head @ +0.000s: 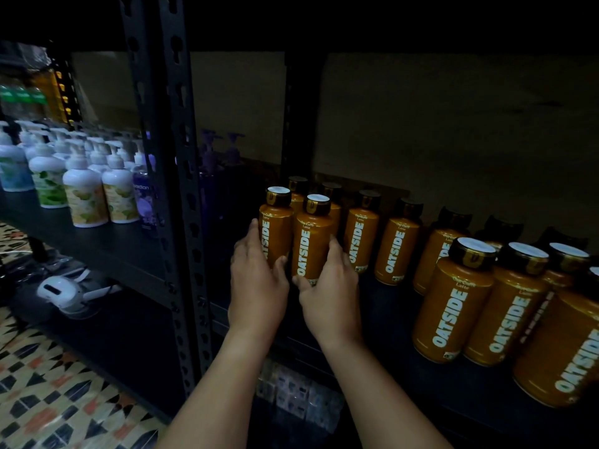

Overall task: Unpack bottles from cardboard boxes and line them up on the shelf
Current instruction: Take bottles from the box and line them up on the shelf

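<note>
The left hand [257, 280] grips one orange bottle [275, 226], the right hand [330, 286] its neighbour [311, 238], both low on the body. They look stiff, smooth and probably full, so mid-body holds seem safest on the shelf [372, 306]

Dark shelf [382, 306] carries upright orange bottles [453, 299].

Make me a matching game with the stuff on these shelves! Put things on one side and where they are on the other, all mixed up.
Things:
1. left hand
2. right hand
3. white pump bottles
4. white device

Places:
A. on the shelf bay left of the black post
B. on the lower level, under the pump bottles
C. around the left of the two front orange bottles
D. around the orange bottle just right of that one

Pairs: 1-C, 2-D, 3-A, 4-B

The left hand holds one OATSIDE bottle; the right hand holds its neighbour.
</note>
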Action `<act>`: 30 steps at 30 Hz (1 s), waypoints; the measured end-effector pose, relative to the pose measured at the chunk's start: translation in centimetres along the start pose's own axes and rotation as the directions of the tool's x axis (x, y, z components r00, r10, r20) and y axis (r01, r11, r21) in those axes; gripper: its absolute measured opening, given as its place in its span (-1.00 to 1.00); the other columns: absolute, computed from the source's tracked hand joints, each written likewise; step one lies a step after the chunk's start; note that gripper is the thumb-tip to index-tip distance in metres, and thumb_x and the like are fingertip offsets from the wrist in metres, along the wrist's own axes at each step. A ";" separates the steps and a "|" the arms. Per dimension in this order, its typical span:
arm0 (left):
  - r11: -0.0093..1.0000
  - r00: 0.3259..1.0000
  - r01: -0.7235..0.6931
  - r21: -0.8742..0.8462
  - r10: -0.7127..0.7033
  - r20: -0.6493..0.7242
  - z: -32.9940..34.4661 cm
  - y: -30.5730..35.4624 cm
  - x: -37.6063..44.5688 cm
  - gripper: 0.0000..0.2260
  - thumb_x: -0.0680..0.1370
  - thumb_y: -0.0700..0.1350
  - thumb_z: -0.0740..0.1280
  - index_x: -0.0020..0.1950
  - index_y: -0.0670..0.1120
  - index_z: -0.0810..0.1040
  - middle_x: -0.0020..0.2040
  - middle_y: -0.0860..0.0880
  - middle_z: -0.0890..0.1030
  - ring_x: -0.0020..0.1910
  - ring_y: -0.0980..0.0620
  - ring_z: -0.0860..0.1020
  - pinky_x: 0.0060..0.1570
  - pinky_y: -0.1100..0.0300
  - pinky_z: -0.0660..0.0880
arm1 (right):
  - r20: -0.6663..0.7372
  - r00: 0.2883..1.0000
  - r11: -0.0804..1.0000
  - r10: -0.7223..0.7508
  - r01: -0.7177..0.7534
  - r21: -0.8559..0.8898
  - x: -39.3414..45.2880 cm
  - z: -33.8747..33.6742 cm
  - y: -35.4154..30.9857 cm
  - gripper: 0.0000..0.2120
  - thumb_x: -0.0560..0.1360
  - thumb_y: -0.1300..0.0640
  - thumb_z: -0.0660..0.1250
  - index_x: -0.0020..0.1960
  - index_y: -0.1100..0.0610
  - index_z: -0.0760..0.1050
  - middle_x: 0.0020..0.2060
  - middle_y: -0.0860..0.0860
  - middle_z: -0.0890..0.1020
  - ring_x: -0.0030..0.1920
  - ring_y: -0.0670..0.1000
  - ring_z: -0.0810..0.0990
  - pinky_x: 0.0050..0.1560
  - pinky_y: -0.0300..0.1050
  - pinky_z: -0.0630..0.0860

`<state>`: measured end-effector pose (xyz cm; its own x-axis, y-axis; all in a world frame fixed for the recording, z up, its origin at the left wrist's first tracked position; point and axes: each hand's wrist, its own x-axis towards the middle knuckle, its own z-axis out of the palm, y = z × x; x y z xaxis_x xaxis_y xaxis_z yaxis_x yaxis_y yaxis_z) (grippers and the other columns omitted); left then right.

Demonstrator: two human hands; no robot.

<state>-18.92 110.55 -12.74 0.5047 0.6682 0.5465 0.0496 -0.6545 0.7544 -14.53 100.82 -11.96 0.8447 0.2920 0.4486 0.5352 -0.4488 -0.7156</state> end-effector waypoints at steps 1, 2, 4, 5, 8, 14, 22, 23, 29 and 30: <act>1.000 1.000 -0.001 0.002 0.001 -0.001 0.0 0.0 0.0 -0.31 0.61 -0.17 0.39 0.67 -0.04 0.12 0.48 -0.12 0.37 0.46 -0.05 0.37 0.37 0.20 0.27 | -0.004 1.000 1.000 0.001 -0.001 0.005 0.0 0.0 0.0 -0.14 0.48 0.16 0.52 0.62 0.01 0.11 0.45 -0.03 0.39 0.44 -0.02 0.40 0.29 -0.24 0.34; 1.000 1.000 -0.002 0.002 0.002 -0.002 0.0 0.0 -0.1 -0.31 0.61 -0.18 0.39 0.67 -0.04 0.12 0.47 -0.13 0.38 0.46 -0.05 0.37 0.37 0.20 0.27 | -0.006 1.000 1.000 0.002 -0.002 0.011 0.0 0.0 0.1 -0.14 0.48 0.16 0.53 0.62 0.01 0.12 0.44 -0.03 0.40 0.44 -0.02 0.40 0.31 -0.22 0.36; 1.000 1.000 0.001 0.000 -0.001 -0.002 0.1 0.0 -0.1 -0.31 0.62 -0.17 0.39 0.67 -0.04 0.11 0.48 -0.12 0.37 0.46 -0.04 0.37 0.36 0.21 0.27 | -0.014 1.000 1.000 0.004 -0.003 0.023 0.0 0.1 0.1 -0.13 0.46 0.17 0.54 0.62 0.01 0.14 0.43 -0.03 0.41 0.44 -0.02 0.41 0.34 -0.18 0.39; 1.000 1.000 0.001 -0.001 -0.001 -0.002 0.1 0.0 -0.1 -0.30 0.62 -0.17 0.39 0.67 -0.04 0.10 0.48 -0.12 0.37 0.46 -0.04 0.36 0.35 0.22 0.26 | -0.018 1.000 1.000 0.003 -0.003 0.027 0.1 0.2 0.1 -0.13 0.46 0.16 0.55 0.62 0.01 0.14 0.43 -0.03 0.42 0.44 -0.02 0.41 0.35 -0.16 0.39; 1.000 1.000 -0.007 -0.004 0.007 -0.009 0.1 0.1 -0.3 -0.29 0.63 -0.16 0.37 0.67 -0.04 0.05 0.51 -0.13 0.33 0.48 -0.06 0.34 0.35 0.21 0.23 | -0.017 1.000 0.999 0.005 -0.005 0.053 0.1 0.0 0.2 -0.09 0.42 0.16 0.58 0.62 0.02 0.14 0.45 -0.01 0.41 0.46 0.01 0.40 0.42 -0.01 0.44; 0.982 0.964 -0.180 0.061 0.189 -0.189 0.0 1.4 -1.6 -0.40 0.63 -0.19 0.34 0.62 -0.11 0.18 0.40 -0.16 0.35 0.32 -0.06 0.36 0.22 0.26 0.26 | 0.033 0.995 0.987 0.094 -0.097 0.125 -1.8 -2.9 0.4 -0.14 0.45 0.21 0.54 0.61 0.00 0.17 0.48 -0.01 0.38 0.43 -0.01 0.42 0.37 0.05 0.50; 0.887 0.931 -0.363 -0.284 0.356 -0.079 2.9 7.8 -5.6 -0.60 0.67 -0.06 0.31 0.50 -0.02 0.34 0.27 0.02 0.43 0.26 0.09 0.45 0.24 0.25 0.44 | -0.247 0.909 0.942 -0.335 0.317 -0.108 -6.6 -14.6 0.3 -0.76 0.50 0.25 0.43 0.16 0.10 0.59 -0.10 -0.10 0.55 -0.13 -0.17 0.56 -0.09 -0.44 0.48; 0.874 0.929 -0.361 -0.325 0.367 -0.044 3.3 8.7 -6.3 -0.59 0.66 -0.04 0.31 0.49 -0.01 0.34 0.27 0.05 0.43 0.27 0.14 0.45 0.25 0.32 0.42 | -0.263 0.895 0.928 -0.360 0.316 -0.194 -6.8 -16.4 0.3 -0.77 0.50 0.22 0.41 0.15 0.09 0.58 -0.08 -0.10 0.55 -0.08 -0.16 0.54 -0.05 -0.39 0.49; 0.836 0.893 -0.315 -0.448 0.422 0.159 5.3 11.9 -9.9 -0.40 0.59 0.12 0.40 0.55 0.04 0.25 0.37 0.11 0.36 0.37 0.10 0.44 0.30 0.12 0.50 | -0.157 0.976 0.695 -0.150 -0.009 -0.719 -4.9 -24.6 0.4 -0.43 0.53 -0.12 0.32 0.51 -0.10 0.30 0.42 -0.08 0.40 0.40 0.06 0.14 0.36 0.07 0.19; 0.843 0.887 -0.306 -0.442 0.421 0.188 5.6 12.0 -10.2 -0.35 0.57 0.12 0.43 0.57 0.06 0.21 0.39 0.11 0.33 0.37 0.09 0.44 0.30 0.07 0.51 | -0.092 0.992 0.673 -0.091 -0.006 -0.739 -4.6 -25.3 0.4 -0.38 0.54 -0.16 0.29 0.56 -0.14 0.21 0.50 -0.11 0.31 0.46 0.08 0.05 0.42 0.12 0.11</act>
<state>-18.65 93.88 -11.34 0.6308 0.2510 0.7342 -0.4938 -0.6000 0.6294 -18.00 77.93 -0.75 0.7896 0.2530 0.5591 0.3605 -0.9285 -0.0889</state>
